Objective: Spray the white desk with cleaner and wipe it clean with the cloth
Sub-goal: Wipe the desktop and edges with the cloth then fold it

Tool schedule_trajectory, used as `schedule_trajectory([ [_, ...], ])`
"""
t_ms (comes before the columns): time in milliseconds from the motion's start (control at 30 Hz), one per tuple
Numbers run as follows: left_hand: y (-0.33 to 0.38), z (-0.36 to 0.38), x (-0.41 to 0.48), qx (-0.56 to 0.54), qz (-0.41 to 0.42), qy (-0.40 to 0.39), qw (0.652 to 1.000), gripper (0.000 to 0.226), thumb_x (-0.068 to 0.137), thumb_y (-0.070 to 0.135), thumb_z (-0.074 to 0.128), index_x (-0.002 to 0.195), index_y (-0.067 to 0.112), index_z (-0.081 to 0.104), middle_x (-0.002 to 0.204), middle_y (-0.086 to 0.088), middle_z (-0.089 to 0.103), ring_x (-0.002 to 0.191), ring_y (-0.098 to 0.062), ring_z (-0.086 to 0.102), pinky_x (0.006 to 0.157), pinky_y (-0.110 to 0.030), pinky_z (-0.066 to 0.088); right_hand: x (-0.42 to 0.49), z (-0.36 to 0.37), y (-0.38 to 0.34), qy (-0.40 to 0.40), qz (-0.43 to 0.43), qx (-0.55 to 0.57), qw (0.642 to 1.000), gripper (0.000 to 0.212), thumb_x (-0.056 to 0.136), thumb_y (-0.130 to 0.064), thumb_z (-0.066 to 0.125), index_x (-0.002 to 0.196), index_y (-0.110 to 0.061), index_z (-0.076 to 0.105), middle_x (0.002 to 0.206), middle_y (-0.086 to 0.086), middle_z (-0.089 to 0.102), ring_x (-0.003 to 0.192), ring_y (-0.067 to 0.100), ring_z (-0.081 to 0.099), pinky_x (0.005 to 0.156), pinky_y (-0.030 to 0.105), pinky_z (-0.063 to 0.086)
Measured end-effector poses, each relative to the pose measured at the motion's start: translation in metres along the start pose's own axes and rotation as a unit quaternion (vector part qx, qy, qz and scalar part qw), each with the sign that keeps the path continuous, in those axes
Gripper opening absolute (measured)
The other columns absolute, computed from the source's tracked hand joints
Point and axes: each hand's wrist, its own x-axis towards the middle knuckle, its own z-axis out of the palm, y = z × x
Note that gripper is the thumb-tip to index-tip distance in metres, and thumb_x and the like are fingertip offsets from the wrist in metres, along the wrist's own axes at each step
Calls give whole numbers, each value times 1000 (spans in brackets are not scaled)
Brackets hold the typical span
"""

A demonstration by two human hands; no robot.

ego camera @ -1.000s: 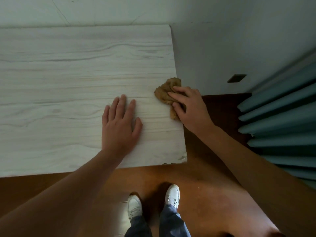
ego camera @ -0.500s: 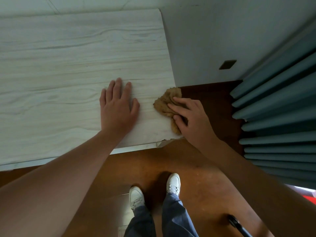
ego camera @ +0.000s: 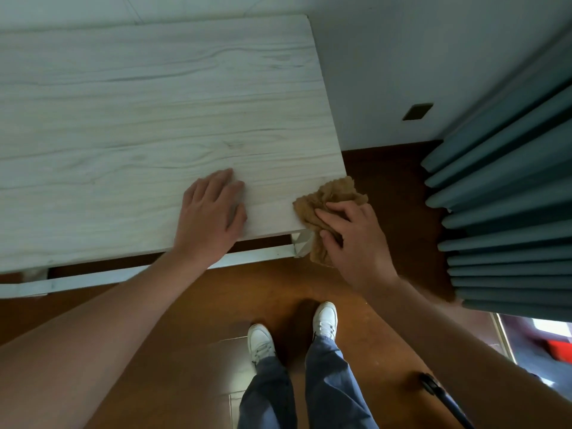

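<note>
Head view, looking down: a person's right hand (ego camera: 353, 236) presses a crumpled tan cloth (ego camera: 328, 199) onto the near right corner of the white desk (ego camera: 139, 119), just right of frame centre. A second earlier the cloth sat farther up the desk's right edge; it has since been drawn down that edge toward the person, and now part of it hangs past the corner, over the brown floor (ego camera: 192, 320). Fingers lie spread on top of the fabric, with the thumb tucked along its lower side, pinning rather than bunching it. The left hand (ego camera: 210, 215), empty and laid flat with fingers slightly apart, braces on the desktop just left of the cloth, as it did before. No spray bottle is in view. The stroke appears to have reached the end of the right edge, which suggests that this side is nearly wiped and the broad surface at upper left may be next.
</note>
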Motion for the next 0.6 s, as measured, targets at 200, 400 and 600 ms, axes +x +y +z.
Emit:
schedule_trajectory([
  [200, -83, -48, -80, 51, -100, 7, 994, 55, 98, 42, 37, 143, 13, 50, 154, -13, 44, 144, -33, 40, 117, -52, 33, 2, 27, -50, 12, 44, 17, 999, 40, 97, -27, 59, 137, -25, 58, 134, -5, 52, 126, 18, 42, 93, 26, 44],
  [400, -128, -68, -132, 99, -176, -42, 979, 60, 98, 46, 30, 148, 17, 42, 157, -10, 38, 146, -32, 35, 115, -54, 35, 8, 42, -88, 0, 45, 11, 999, 40, 97, -27, 59, 137, -26, 58, 132, -6, 52, 124, 18, 42, 90, 30, 50],
  [600, -134, -46, -140, 138, -176, -71, 972, 70, 100, 51, 26, 161, 18, 18, 169, -11, 15, 158, -29, 10, 126, -56, 17, 10, 56, -97, 17, 10, 2, 1000, 40, 95, -24, 63, 135, -24, 61, 130, -4, 55, 120, 19, 42, 88, 27, 45],
])
